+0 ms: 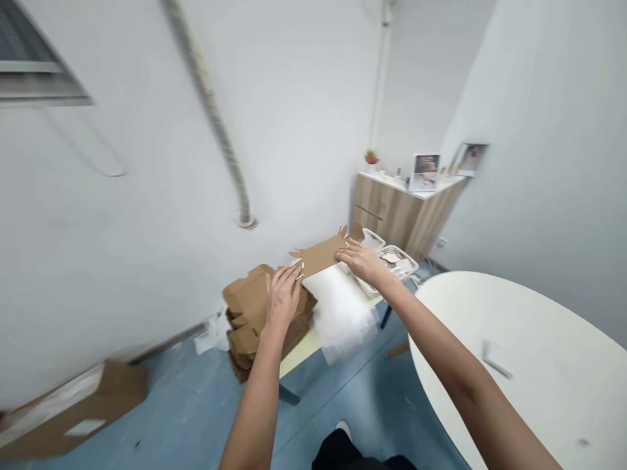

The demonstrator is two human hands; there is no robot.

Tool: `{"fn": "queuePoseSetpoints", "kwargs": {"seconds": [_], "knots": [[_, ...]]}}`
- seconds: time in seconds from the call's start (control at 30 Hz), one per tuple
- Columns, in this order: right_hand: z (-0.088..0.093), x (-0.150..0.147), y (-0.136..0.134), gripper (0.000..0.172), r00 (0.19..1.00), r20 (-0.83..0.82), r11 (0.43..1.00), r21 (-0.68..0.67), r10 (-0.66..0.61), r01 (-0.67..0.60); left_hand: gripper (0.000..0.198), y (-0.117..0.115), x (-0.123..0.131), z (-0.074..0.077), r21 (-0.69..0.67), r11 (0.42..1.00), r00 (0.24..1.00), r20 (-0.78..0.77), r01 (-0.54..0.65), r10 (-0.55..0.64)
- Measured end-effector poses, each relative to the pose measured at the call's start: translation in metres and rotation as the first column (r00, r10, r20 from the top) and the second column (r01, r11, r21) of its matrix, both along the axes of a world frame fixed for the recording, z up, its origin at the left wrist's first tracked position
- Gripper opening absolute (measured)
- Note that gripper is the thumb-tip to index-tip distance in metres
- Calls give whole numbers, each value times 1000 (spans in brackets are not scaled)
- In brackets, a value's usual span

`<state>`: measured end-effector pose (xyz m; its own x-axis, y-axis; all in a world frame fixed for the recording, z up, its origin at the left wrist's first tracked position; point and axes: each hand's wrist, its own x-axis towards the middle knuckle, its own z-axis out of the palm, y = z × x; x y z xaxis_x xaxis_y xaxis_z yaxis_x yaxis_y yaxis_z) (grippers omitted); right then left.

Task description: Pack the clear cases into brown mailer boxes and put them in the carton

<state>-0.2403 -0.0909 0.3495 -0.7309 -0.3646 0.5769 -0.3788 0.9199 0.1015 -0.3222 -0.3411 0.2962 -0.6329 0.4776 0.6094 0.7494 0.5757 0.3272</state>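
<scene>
A brown unfolded cardboard box point(321, 254) with small flaps spans the space between my hands, above a low table. My left hand point(284, 294) grips its left end, the fingers closed at the edge beside a small white patch. At the right end, my right hand point(361, 260) has its fingers closed on the cardboard. Just left of and under my left hand lies a stack of flattened cardboard boxes point(247, 294). Below the held box, thin white plastic sheets or bags point(340, 307) hang over the table's front edge. My thumbs are mostly hidden.
White baskets point(399, 261) with small items stand right of the sheets. A round white table point(470, 313) bearing a small pale object point(497, 359) fills the right. Behind is a wooden cabinet point(386, 209). An open carton point(112, 391) sits on the blue floor point(196, 405) at left.
</scene>
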Motion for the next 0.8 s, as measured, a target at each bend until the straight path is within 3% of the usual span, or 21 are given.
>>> {"fn": "queuePoseSetpoints", "kwargs": {"seconds": [0.1,0.2,0.3,0.4,0.5,0.6,0.7,0.8], "knots": [[1,81,56,32,987,-2,987,-3,-162,162,34,75,40,4,-22,987,987,-30,160,-160],[-12,175,100,33,941,47,941,-35,-335,336,35,147,96,0,-85,943,946,-22,321,-323],[-44,263,129,35,870,143,872,-72,-472,485,44,207,160,-16,-179,865,881,30,469,-472],[-91,331,148,36,812,213,812,-111,-544,573,52,249,218,-48,-243,756,790,93,608,-606],[-147,376,156,36,763,272,756,-154,-587,636,52,272,258,-93,-277,661,712,156,697,-685],[-200,403,152,36,709,390,709,-175,-587,683,51,278,280,-143,-336,582,666,252,741,-702],[-245,416,135,38,615,554,634,-191,-561,750,52,271,293,-187,-402,551,680,367,731,-634],[-275,422,114,39,532,700,571,-214,-476,792,47,258,298,-219,-439,544,699,431,715,-571]]}}
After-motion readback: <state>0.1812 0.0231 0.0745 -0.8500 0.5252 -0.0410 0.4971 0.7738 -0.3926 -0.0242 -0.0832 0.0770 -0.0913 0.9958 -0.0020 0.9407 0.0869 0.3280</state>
